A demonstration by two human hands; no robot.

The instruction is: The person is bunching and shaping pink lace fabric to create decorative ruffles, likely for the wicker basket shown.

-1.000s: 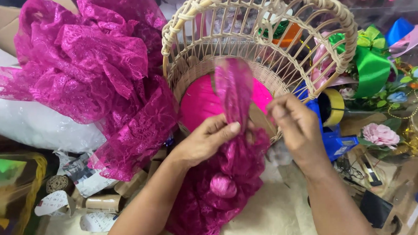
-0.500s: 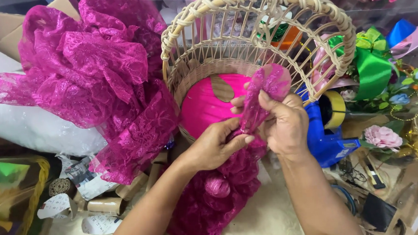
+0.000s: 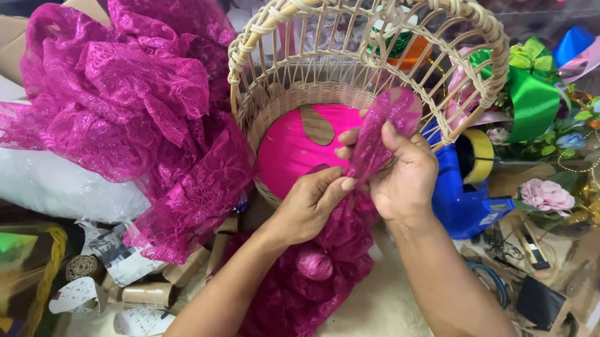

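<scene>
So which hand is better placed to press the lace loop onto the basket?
Probably the right hand: it already holds the lace loop against the basket, while the left hand pinches lower.

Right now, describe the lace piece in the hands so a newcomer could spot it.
Start at the big cream wicker basket with its magenta satin lining. In front of its opening, the left hand and right hand pinch a folded strip of magenta lace. Unlike the big loose lace heap at left, it stands upright as a narrow loop.
</scene>
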